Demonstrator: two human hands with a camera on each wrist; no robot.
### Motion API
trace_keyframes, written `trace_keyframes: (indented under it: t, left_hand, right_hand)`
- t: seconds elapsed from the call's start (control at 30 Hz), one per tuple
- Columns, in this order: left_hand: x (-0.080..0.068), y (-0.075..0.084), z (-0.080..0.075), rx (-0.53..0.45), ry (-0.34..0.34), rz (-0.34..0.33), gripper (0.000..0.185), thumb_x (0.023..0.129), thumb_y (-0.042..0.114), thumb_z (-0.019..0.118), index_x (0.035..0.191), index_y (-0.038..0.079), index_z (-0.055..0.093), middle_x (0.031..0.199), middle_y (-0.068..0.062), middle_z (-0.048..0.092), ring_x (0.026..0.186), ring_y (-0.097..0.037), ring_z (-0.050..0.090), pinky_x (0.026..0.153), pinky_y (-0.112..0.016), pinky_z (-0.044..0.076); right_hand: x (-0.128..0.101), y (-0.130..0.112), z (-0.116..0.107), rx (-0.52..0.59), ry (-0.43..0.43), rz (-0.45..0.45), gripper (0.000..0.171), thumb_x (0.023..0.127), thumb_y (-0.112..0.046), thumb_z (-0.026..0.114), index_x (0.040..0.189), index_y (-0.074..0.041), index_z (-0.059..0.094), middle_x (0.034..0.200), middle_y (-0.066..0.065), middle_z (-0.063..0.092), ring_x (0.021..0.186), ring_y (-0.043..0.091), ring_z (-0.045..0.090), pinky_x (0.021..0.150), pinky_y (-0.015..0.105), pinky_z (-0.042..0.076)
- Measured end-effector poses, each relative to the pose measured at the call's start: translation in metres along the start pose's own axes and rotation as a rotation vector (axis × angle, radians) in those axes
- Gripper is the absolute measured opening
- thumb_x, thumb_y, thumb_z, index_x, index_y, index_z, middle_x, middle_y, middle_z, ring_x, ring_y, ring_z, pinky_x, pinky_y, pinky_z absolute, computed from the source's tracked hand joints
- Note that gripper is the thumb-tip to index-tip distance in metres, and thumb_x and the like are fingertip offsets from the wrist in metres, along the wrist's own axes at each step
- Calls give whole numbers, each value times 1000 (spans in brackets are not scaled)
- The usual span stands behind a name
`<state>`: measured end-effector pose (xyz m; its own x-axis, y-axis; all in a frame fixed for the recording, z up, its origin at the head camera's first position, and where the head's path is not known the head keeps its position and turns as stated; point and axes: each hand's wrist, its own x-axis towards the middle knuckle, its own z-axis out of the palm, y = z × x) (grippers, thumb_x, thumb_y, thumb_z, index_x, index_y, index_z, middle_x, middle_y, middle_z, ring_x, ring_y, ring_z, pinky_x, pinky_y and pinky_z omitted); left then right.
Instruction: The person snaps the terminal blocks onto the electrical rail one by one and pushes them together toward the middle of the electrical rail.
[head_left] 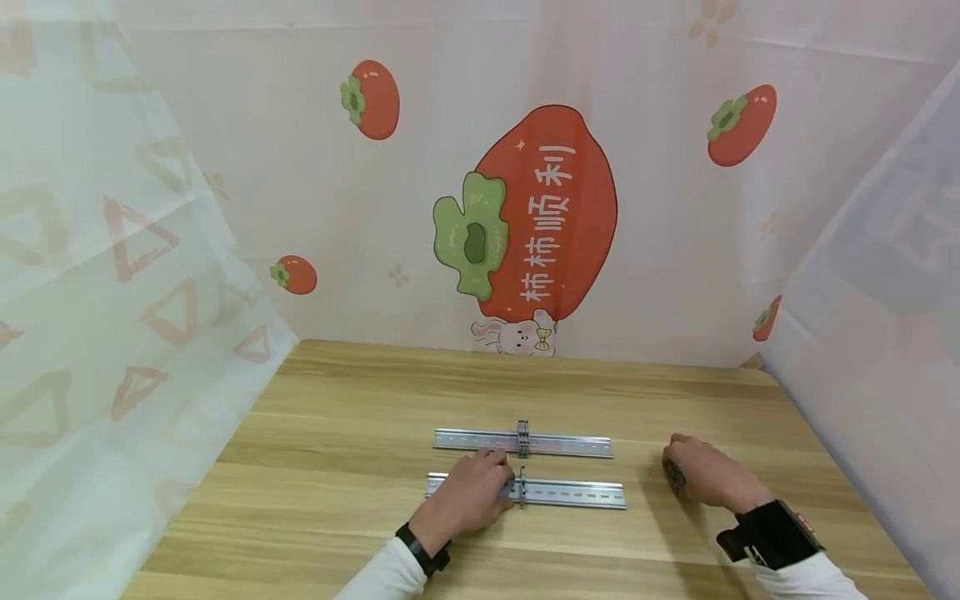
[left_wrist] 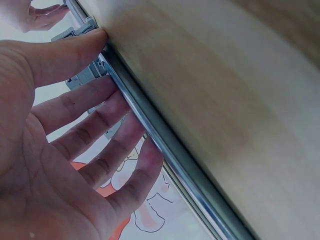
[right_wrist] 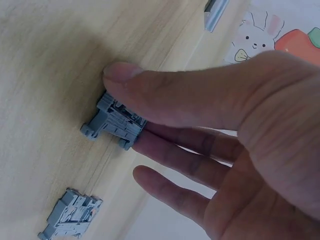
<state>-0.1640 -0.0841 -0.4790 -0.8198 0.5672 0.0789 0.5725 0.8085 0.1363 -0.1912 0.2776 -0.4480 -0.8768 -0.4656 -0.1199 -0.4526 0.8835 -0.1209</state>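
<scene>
Left hand (head_left: pixel 467 498): fingers straight, pressing near rail (head_left: pixel 570 493) on wooden table (head_left: pixel 337 433), beside mounted grey clip (head_left: pixel 521 487). Right hand (right_wrist: pixel 225 130): pinching grey terminal block (right_wrist: pixel 114 121) against tabletop, right of rails. Second loose block (right_wrist: pixel 70 212) nearby. Far rail (head_left: pixel 555 443) behind.
</scene>
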Motion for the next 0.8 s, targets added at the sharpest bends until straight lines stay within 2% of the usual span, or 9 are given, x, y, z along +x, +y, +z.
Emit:
trace_keyframes:
  t: [0.13,0.27,0.33,0.47,0.57,0.67,0.8]
  left_hand:
    - [0,0,0,-2,-1,2,31,80,37,73,102,16,70,95,5,55,89,-15,53,70,-32,47]
    - [-1,0,0,-7,0,3,31,80,37,73,102,16,70,95,5,54,88,-15,52,69,-32,47]
    - [-1,0,0,-7,0,0,31,80,37,73,103,16,70,95,5,54,88,-15,52,69,-32,47]
    - [-2,1,1,-9,-2,-4,32,80,37,73,103,16,70,95,5,54,90,-16,52,70,-33,47]
    - [-2,1,1,-7,-2,1,32,80,38,72,103,16,70,95,5,54,90,-15,52,70,-32,47]
    - [-1,1,1,0,3,6,32,81,38,72,103,15,70,95,4,54,89,-16,52,69,-32,47]
    - [0,0,-1,1,11,2,32,81,37,72,103,15,70,95,3,54,89,-16,52,69,-32,47]
  right_hand:
    - [1,1,1,26,6,11,37,59,-4,86,87,-7,61,83,0,49,72,15,47,62,35,43]
    - [3,1,1,49,75,-18,38,59,-8,85,88,-5,60,82,-1,48,69,12,44,59,30,40]
    - [5,-1,0,59,114,-43,35,59,-6,81,87,-4,60,81,0,48,68,12,43,58,28,39]
    - [7,-6,-1,108,134,-43,36,62,-6,79,94,-1,62,87,2,54,74,14,51,62,30,45]
    - [8,-13,-3,199,135,-32,42,64,-9,81,101,0,63,94,3,58,84,20,58,70,35,49]
    - [10,-23,-6,352,161,-45,46,66,-10,81,107,0,62,100,4,61,94,26,61,79,40,50]
    - [17,-41,-8,562,209,-100,47,73,-12,79,114,-3,59,108,8,61,103,27,60,88,41,47]
